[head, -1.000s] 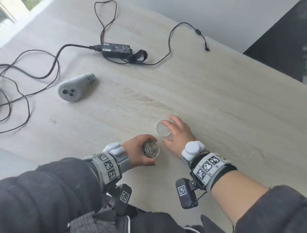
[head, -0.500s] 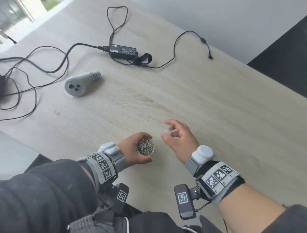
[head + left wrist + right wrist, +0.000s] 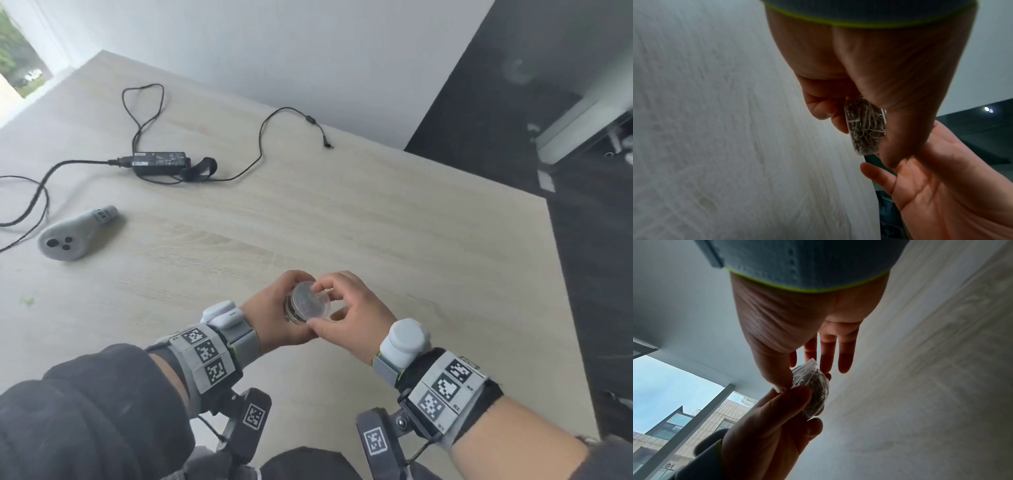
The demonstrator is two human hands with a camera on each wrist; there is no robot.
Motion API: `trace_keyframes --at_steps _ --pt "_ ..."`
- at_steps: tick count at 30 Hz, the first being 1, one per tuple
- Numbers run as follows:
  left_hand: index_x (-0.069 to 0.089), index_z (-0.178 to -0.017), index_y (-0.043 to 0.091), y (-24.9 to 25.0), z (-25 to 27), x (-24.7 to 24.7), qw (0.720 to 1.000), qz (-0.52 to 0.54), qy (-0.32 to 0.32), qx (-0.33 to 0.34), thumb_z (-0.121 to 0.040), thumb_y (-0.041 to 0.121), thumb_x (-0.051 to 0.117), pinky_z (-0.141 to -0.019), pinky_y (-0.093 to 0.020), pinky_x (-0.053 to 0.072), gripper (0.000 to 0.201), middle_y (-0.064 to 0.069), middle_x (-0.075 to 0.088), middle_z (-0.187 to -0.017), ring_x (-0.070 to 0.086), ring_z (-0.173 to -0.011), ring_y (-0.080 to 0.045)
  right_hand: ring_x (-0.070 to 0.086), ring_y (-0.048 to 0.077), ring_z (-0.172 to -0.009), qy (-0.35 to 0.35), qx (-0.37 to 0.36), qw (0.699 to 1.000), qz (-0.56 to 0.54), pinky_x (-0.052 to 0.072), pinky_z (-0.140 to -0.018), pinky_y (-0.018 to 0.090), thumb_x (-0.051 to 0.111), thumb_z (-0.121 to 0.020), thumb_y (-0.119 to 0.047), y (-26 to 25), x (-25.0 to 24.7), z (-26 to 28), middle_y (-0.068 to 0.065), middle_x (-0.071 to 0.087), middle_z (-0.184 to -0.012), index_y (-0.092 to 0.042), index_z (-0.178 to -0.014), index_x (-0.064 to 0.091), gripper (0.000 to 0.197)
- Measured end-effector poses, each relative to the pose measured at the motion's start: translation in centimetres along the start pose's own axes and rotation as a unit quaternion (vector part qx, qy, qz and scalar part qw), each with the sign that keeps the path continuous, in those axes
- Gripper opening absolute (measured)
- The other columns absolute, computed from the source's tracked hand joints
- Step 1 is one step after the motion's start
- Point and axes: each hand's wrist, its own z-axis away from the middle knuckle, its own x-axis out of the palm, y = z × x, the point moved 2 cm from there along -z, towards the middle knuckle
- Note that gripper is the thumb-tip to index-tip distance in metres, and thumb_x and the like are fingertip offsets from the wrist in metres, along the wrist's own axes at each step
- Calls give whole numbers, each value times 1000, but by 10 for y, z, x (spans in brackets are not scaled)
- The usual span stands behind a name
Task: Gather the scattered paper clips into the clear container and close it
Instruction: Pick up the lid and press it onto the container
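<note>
The fingers (image 3: 322, 286) of the right hand (image 3: 356, 315) are curled over a clear round lid (image 3: 313, 303), the thumb (image 3: 323, 329) at its near edge and the fingertips at its far edge, so the lid is pinched between them and sits tilted on the mouth of the clear container (image 3: 865, 128). From the right wrist, two of that hand's fingers (image 3: 845, 353) stretch out straighter past the lid, touching nothing. The left hand (image 3: 274, 315) wraps around the container from the side, its thumb and curled fingers (image 3: 818, 105) closed on the wall; through the clear plastic a dense tangle of silver paper clips (image 3: 867, 123) fills the inside. Whether the lid is fully seated cannot be told. Both hands hold the container up above the pale wood-grain worktop (image 3: 376, 222), near its front edge and a little right of the middle. Each wrist carries a grey band with black-and-white square markers and a small white puck-shaped unit. Farther out on the worktop, well apart from the hands, a grey handheld controller (image 3: 73, 234) lies on its side at the left, and behind it a black power adapter (image 3: 161, 164) rests with its cables (image 3: 263, 137) looping across the surface toward the far edge. Beyond the worktop stand a white wall and a dark floor to the right.
</note>
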Motion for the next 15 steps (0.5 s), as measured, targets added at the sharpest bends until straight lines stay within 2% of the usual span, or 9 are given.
trace_keyframes --at_steps 3,5,7,9,11,13,15 --pt "50 -120 28 15 -7 16 1000 2 -18 19 -62 25 85 -66 -13 49 68 10 67 -97 66 -83 -2 49 -6 -107 -26 -9 998 54 49 -82 17 73 -74 -30 5 -19 8 -23 46 -115 -42 -118 53 50" --pt "48 -122 29 30 -12 31 999 -9 -39 31 -62 21 85 -68 -18 52 71 10 66 -99 67 -84 -4 49 -5 -107 -34 -20 996 79 45 -85 13 72 -75 -30 13 -37 18 -21 44 -118 -43 -125 50 56" --pt "44 -126 34 41 -16 41 998 -23 -48 28 -61 25 84 -69 -26 56 78 9 68 -98 67 -81 -6 51 -1 -104 -48 -20 993 110 46 -86 17 70 -75 -30 18 -52 24 -20 42 -120 -44 -129 47 60" --pt "37 -131 42 52 -20 52 998 -32 -56 19 -61 24 84 -69 -26 55 87 10 68 -97 66 -81 -4 53 3 -97 -68 -27 985 159 49 -86 24 68 -76 -30 22 -68 29 -20 40 -121 -44 -131 45 61" --pt "29 -136 50 58 -22 57 997 -35 -65 10 -60 24 82 -72 -30 57 96 10 68 -99 67 -85 -6 55 10 -94 -99 -49 974 196 51 -84 32 66 -75 -28 22 -75 28 -18 39 -116 -44 -128 44 59" --pt "22 -138 56 64 -25 61 996 -40 -76 2 -60 24 81 -74 -34 59 103 9 69 -97 68 -87 -8 55 14 -97 -124 -65 968 208 51 -84 36 64 -75 -20 21 -82 28 -16 41 -117 -42 -127 45 60" --pt "20 -139 59 71 -26 64 996 -34 -86 -1 -60 21 81 -74 -33 59 106 9 70 -93 68 -84 -7 55 15 -100 -142 -71 962 221 51 -84 38 60 -74 -13 21 -89 30 -15 44 -119 -42 -128 44 63"
